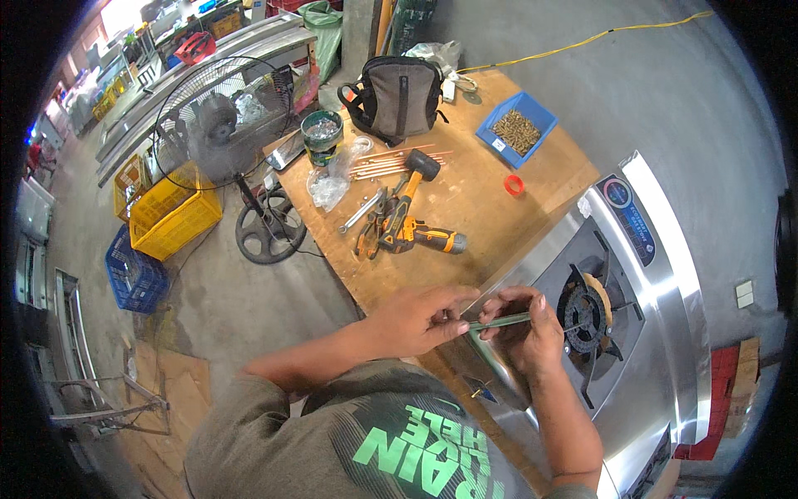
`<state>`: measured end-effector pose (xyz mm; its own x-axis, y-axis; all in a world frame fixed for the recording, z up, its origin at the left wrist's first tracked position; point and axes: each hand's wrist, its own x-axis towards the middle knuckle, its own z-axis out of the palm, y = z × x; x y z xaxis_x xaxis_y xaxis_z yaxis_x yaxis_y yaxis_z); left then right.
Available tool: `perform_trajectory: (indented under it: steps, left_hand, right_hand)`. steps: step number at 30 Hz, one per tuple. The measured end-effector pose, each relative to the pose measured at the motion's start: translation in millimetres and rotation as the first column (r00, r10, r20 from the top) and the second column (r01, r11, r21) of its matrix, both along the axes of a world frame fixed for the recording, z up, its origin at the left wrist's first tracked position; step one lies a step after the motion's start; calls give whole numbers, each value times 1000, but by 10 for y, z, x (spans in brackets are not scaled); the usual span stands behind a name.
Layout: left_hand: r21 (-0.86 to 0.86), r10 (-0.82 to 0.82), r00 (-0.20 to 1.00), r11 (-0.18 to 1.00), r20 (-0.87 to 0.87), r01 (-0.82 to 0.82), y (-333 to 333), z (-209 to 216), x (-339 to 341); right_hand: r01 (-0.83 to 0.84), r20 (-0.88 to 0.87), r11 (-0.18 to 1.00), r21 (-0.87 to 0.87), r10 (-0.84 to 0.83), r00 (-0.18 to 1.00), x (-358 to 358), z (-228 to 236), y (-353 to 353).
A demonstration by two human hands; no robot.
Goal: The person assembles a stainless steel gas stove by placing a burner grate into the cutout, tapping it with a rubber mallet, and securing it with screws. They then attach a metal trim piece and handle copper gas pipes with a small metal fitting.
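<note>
Both hands are at the front edge of a stainless steel gas stove (665, 274). Between them lies a slim green-handled tool that looks like a screwdriver (509, 320), its thin metal shaft pointing right towards the burner. My left hand (424, 320) pinches the handle's left end with thumb and fingertips. My right hand (534, 337) is closed around the other end, fingers curled and thumb on top. The round black burner (584, 314), with a tan curved piece (598, 299) on it, sits just right of my right hand, inside a pan support (588, 387).
On the wooden table (474, 208) lie a mallet (422, 165), a cordless driver (436, 238), pliers (366, 241), copper tubes (391, 162), a red tape ring (514, 185), a blue bin of brass fittings (515, 133), a tub (322, 133) and a backpack (403, 100). A fan (220, 116) stands left.
</note>
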<state>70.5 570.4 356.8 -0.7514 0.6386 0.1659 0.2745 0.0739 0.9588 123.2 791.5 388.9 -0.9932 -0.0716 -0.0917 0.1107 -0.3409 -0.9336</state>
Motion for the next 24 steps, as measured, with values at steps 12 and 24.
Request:
perform_trajectory:
  steps: [12, 24]
  left_hand:
    - [6, 145, 989, 989, -20, -144, -377, -495, -437]
    - [-480, 705, 683, 539, -192, -692, -1367, -2440, -1678]
  right_hand:
    - [-56, -65, 989, -134, 47, 997, -20, -45, 31]
    - [-223, 22, 974, -50, 224, 974, -63, 3, 108]
